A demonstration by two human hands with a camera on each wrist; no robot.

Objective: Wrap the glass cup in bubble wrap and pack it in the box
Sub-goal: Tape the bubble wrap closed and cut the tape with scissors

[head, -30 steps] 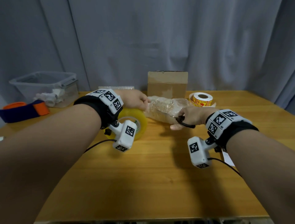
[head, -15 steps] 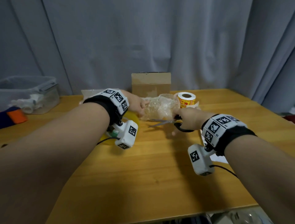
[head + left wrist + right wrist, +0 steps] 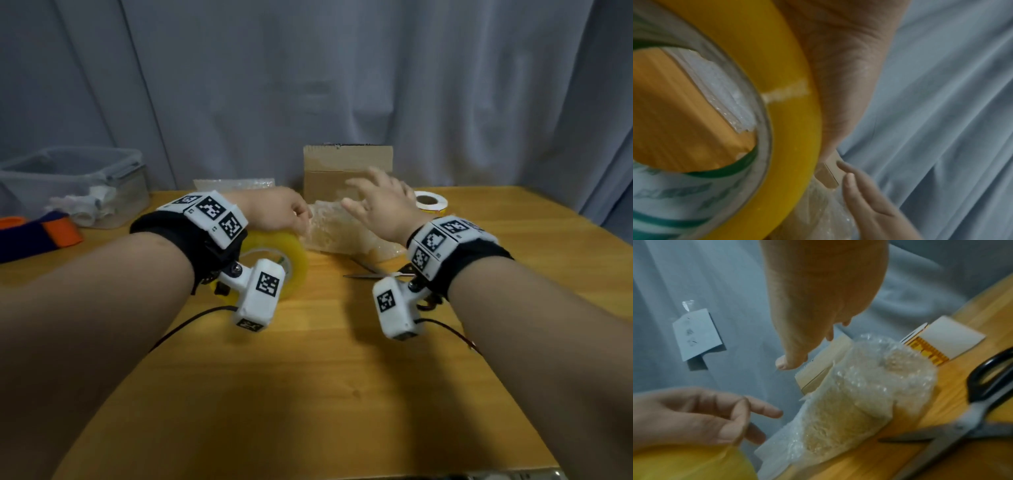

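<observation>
The bubble-wrapped cup point(image 3: 335, 229) lies on its side on the table, in front of the cardboard box point(image 3: 346, 164). My left hand point(image 3: 299, 219) sits on top of the upright yellow tape roll point(image 3: 291, 260) and holds it, thumb and forefinger curled together close to the bundle's left end. My right hand point(image 3: 363, 195) hovers over the bundle with fingers spread and holds nothing. In the right wrist view the bundle point(image 3: 859, 394) lies between the left hand point(image 3: 694, 415) and the scissors point(image 3: 972, 418). The glass itself is hidden by the wrap.
Scissors point(image 3: 376, 274) lie on the table under my right wrist. A label roll point(image 3: 431, 202) stands right of the box. Spare bubble wrap point(image 3: 233, 183) lies at the back. A clear plastic bin point(image 3: 75, 185) stands far left. A grey curtain hangs behind the table point(image 3: 308, 394).
My right hand has let go of the scissors, which now lie on the table, and has risen open above the bundle. My left hand has stayed on the tape roll.
</observation>
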